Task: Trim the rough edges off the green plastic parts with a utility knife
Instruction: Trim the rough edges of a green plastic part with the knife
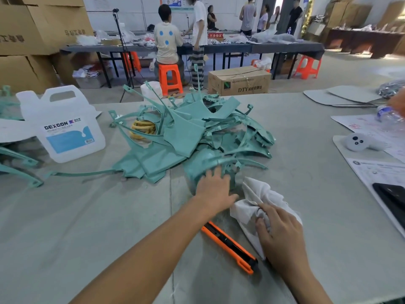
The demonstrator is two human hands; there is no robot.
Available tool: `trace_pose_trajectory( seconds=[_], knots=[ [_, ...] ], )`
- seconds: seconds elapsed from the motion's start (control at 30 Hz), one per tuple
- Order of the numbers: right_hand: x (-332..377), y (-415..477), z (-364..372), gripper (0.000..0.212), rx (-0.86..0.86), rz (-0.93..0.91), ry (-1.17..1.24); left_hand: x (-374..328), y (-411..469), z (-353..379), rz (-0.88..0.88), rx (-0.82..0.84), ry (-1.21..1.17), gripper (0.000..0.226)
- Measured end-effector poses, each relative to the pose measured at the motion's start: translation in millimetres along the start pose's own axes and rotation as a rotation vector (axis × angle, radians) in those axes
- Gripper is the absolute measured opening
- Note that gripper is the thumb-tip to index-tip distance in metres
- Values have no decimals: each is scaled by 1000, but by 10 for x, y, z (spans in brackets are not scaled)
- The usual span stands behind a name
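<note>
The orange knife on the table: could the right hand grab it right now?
Probably yes: the knife lies uncovered right beside the right hand, nothing between them. But that hand grips a white cloth, so it would likely drop that first.

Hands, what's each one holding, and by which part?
The right hand grips the white cloth at its bunched middle. The left hand only rests on a green plastic part. The utility knife lies unheld.

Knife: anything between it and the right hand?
No object lies between them; the knife sits uncovered on the table just left of the right hand. But that hand grips a white cloth, whose edge reaches the knife's near end.
</note>
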State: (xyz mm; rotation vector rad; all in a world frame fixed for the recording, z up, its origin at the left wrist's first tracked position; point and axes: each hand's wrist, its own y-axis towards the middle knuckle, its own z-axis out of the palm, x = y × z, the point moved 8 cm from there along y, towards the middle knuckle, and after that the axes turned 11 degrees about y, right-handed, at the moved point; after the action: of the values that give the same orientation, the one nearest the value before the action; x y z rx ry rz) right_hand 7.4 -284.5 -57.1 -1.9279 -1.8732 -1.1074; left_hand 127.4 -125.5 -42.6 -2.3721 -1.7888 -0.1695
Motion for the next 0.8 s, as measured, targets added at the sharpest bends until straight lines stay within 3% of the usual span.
trace_pose_trajectory(
  seconds=[0.07, 0.17, 0.3, 0.37, 0.47, 0.6, 0.8],
  knots=[
    [-16, -5, 4, 38, 6, 11, 10, 92, 50, -7, -34, 31, 69, 57],
    [-29, -4, 14, 41, 13, 28, 28, 94, 50, -188, 39, -42, 176, 9],
    [-24, -11, 12, 41, 30, 25, 25, 246, -155, -638, 42, -439, 174, 37],
    [-5, -12, 4, 42, 30, 18, 18, 405, -288, -869, 38, -534, 155, 43],
    [19, -4, -25, 48, 27, 15, 14, 724, -397, -1155, 5, -532, 58, 26],
    [50, -24, -44, 53, 24, 12, 8, 1128, -677, -1425, -31, -533, -8, 27],
    [108, -44, -70, 50, -7, -7, -1, 1797, -1115, -1467, -122, -396, -112, 30]
  ],
)
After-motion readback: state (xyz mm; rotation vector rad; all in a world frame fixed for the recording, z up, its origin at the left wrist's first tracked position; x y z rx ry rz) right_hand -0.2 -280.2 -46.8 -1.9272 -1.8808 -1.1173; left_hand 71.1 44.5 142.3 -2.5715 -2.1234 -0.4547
